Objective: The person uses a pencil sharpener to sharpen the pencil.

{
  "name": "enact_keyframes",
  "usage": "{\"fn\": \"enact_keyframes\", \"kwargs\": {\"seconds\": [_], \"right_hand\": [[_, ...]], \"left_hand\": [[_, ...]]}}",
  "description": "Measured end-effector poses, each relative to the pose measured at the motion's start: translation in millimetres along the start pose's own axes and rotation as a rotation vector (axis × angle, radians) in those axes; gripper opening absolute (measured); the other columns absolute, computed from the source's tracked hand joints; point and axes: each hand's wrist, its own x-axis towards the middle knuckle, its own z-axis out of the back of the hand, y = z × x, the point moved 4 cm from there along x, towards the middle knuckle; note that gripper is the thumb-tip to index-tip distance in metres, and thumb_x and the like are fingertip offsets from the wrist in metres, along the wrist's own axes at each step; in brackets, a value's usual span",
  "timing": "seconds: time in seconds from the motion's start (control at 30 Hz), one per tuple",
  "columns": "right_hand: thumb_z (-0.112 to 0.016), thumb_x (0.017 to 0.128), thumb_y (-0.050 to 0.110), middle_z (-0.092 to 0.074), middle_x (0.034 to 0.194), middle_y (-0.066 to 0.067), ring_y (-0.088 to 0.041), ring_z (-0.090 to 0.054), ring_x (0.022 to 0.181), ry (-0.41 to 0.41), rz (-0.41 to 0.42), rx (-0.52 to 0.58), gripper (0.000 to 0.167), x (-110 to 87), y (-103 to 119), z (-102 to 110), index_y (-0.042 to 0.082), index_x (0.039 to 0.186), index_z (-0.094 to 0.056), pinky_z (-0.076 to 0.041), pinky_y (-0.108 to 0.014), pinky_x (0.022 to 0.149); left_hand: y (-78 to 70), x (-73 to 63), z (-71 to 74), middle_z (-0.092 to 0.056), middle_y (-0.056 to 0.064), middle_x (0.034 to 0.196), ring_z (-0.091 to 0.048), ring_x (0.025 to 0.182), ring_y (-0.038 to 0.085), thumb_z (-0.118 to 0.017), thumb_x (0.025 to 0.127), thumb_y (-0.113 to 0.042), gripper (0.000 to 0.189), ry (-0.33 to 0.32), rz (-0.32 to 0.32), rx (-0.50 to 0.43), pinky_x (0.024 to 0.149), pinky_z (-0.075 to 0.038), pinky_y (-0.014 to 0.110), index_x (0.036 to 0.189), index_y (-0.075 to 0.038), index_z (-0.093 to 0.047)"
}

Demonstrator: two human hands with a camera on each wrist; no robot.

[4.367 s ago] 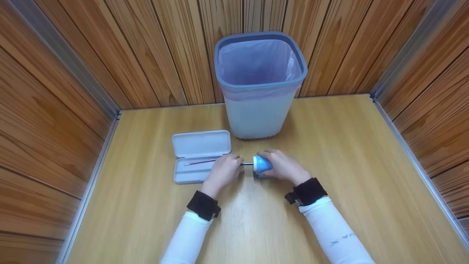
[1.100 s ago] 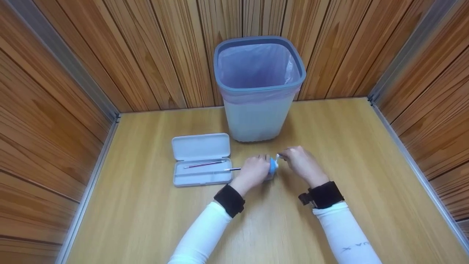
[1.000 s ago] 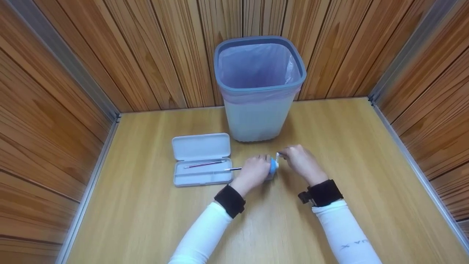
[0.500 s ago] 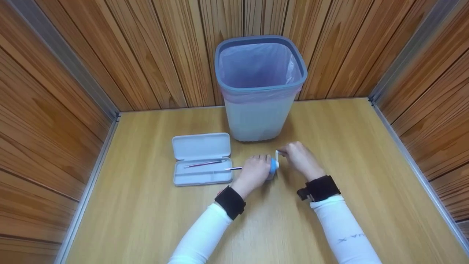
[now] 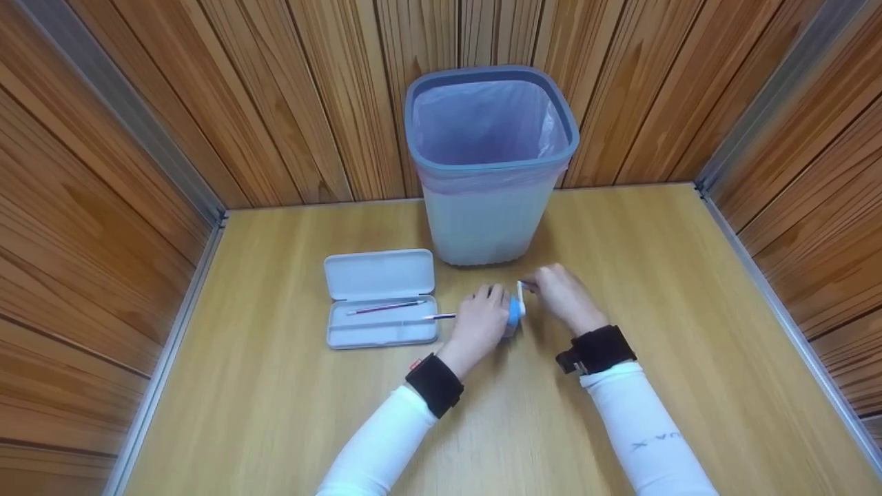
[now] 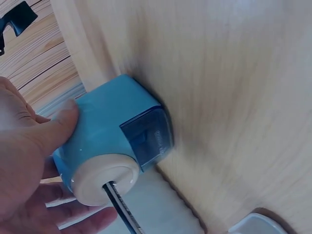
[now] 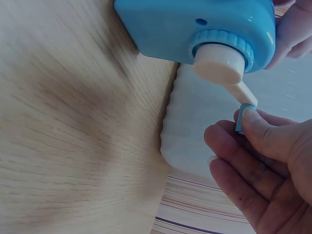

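A blue crank pencil sharpener (image 6: 109,124) stands on the table, a dark see-through shavings drawer (image 6: 150,139) on its side. My left hand (image 5: 480,318) grips its body, thumb on one face and fingers round the other. A dark-striped pencil (image 6: 122,207) sticks into the round cream front, its outer end over the pencil case (image 5: 382,335). My right hand (image 5: 561,296) pinches the small blue knob (image 7: 245,119) of the white crank (image 7: 241,92) between thumb and forefinger. The pencil's tip is hidden inside the sharpener.
The open grey pencil case holds a second, reddish pencil (image 5: 386,308); its lid (image 5: 379,274) leans back. Behind the sharpener stands a tall bin (image 5: 482,224) with a grey rim and a clear liner. Wood-panelled walls (image 5: 344,103) bound the table at the back and sides.
Since the earliest frame, my left hand has gone from the pencil to the sharpener's body, my right hand from the body to the crank. Lately the right hand has shifted slightly away from me.
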Motion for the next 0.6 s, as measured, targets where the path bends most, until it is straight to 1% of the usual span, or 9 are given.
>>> {"fn": "enact_keyframes", "kwargs": {"seconds": [0.07,0.17,0.23,0.3,0.4,0.5,0.6], "right_hand": [[-0.063,0.092,-0.002,-0.071,0.077,-0.010,-0.016,-0.058,0.062,0.004,-0.010,0.008,0.017,-0.5,0,0,0.006,0.093,-0.078,-0.051,-0.035,0.060],[-0.063,0.091,-0.004,-0.070,0.074,-0.008,-0.016,-0.056,0.061,0.000,-0.008,0.010,0.019,0.3,-1,-1,0.007,0.089,-0.078,-0.049,-0.034,0.058],[-0.063,0.091,-0.003,-0.066,0.068,-0.004,-0.015,-0.053,0.059,-0.005,0.004,-0.009,0.020,1.5,-2,-3,0.009,0.081,-0.076,-0.046,-0.033,0.055],[-0.063,0.090,-0.004,-0.058,0.062,0.001,-0.014,-0.048,0.057,-0.012,0.021,-0.024,0.025,3.0,-4,-5,0.011,0.071,-0.070,-0.042,-0.032,0.052],[-0.063,0.090,-0.002,-0.047,0.058,0.005,-0.014,-0.044,0.056,-0.020,0.041,-0.043,0.028,4.7,-5,-8,0.011,0.065,-0.063,-0.037,-0.031,0.051],[-0.063,0.091,-0.003,-0.047,0.058,0.005,-0.014,-0.045,0.056,-0.020,0.034,-0.027,0.027,5.7,-8,-10,0.011,0.068,-0.067,-0.038,-0.031,0.051],[-0.062,0.090,-0.005,-0.052,0.061,0.004,-0.014,-0.047,0.057,-0.007,0.014,-0.023,0.024,5.7,-10,-13,0.011,0.076,-0.073,-0.040,-0.031,0.053]], "left_hand": [[-0.1,-0.5,-0.5,-0.055,0.005,0.121,-0.055,0.107,0.022,-0.063,0.095,-0.020,0.041,0.011,0.002,-0.010,0.075,-0.054,0.031,0.135,-0.013,-0.058],[0.0,-1.3,-1.3,-0.055,0.006,0.123,-0.055,0.108,0.022,-0.064,0.094,-0.021,0.043,0.015,0.000,-0.024,0.076,-0.054,0.032,0.136,-0.012,-0.057],[0.0,-1.6,-1.6,-0.056,0.005,0.122,-0.055,0.108,0.022,-0.063,0.095,-0.020,0.041,0.007,-0.003,-0.028,0.075,-0.054,0.032,0.136,-0.013,-0.058],[0.1,-1.7,-1.7,-0.056,0.005,0.120,-0.055,0.108,0.022,-0.061,0.096,-0.019,0.039,-0.004,-0.006,-0.029,0.075,-0.054,0.032,0.135,-0.013,-0.059],[0.5,-1.3,-1.9,-0.056,0.006,0.120,-0.055,0.108,0.023,-0.059,0.098,-0.018,0.039,-0.006,-0.009,-0.039,0.078,-0.054,0.033,0.136,-0.013,-0.058],[1.2,-1.2,-1.9,-0.056,0.008,0.124,-0.055,0.110,0.024,-0.061,0.097,-0.019,0.042,0.006,-0.009,-0.049,0.082,-0.054,0.034,0.138,-0.012,-0.057],[1.6,-1.2,-1.9,-0.055,0.008,0.127,-0.055,0.112,0.025,-0.062,0.096,-0.020,0.044,0.018,-0.010,-0.049,0.085,-0.053,0.035,0.139,-0.012,-0.056]]}}
